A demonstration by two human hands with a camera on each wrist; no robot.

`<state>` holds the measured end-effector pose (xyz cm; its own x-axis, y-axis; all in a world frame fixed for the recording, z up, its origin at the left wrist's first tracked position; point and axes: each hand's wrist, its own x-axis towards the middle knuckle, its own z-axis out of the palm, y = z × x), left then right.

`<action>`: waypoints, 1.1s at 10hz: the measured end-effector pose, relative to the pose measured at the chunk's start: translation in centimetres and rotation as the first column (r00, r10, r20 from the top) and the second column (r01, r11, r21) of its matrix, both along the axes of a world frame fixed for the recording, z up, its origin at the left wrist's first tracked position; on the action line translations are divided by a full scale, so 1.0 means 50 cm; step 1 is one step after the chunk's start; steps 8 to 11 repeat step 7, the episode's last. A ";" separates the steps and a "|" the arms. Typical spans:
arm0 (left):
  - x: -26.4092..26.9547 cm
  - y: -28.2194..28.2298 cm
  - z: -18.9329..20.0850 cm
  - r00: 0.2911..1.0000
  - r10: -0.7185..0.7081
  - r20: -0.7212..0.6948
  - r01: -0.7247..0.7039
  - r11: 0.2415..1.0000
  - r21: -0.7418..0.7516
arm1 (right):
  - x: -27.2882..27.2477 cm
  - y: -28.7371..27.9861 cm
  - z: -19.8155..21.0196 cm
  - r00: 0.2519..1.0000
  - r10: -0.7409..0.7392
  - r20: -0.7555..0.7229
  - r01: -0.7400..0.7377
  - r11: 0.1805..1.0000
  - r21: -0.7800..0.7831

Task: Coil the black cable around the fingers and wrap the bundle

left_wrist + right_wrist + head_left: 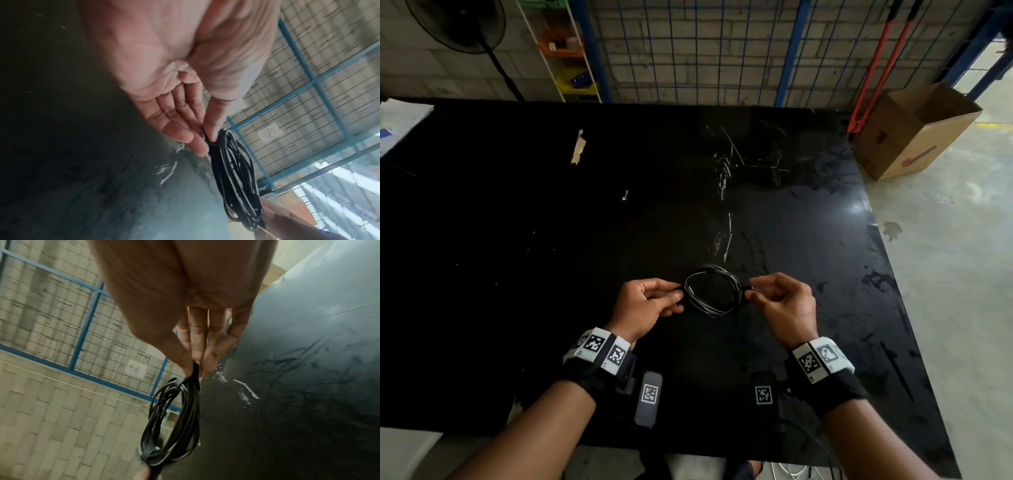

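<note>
The black cable (711,290) is coiled into a round bundle of several loops, held just above the black table (551,240) between both hands. My left hand (654,301) pinches the bundle's left side with thumb and fingers. My right hand (777,301) pinches the right side. In the left wrist view the thumb and forefinger of my left hand (207,139) pinch a short black tab at the end of the cable bundle (236,178). In the right wrist view my right hand (195,366) pinches a black tab at the near end of the cable bundle (174,426).
An open cardboard box (914,130) stands on the floor off the table's far right corner, beside red-handled tools (876,68). A blue wire fence (722,51) runs behind the table. A fan (462,27) and a shelf (565,51) stand at the back left.
</note>
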<state>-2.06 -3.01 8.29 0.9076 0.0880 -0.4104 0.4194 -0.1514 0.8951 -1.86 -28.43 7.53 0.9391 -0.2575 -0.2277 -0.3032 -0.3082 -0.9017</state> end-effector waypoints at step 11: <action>0.105 -0.047 -0.293 0.963 -0.047 -0.264 0.130 0.943 0.307 | 0.105 -0.033 -0.237 0.885 -0.032 -0.464 -0.018 0.995 -0.102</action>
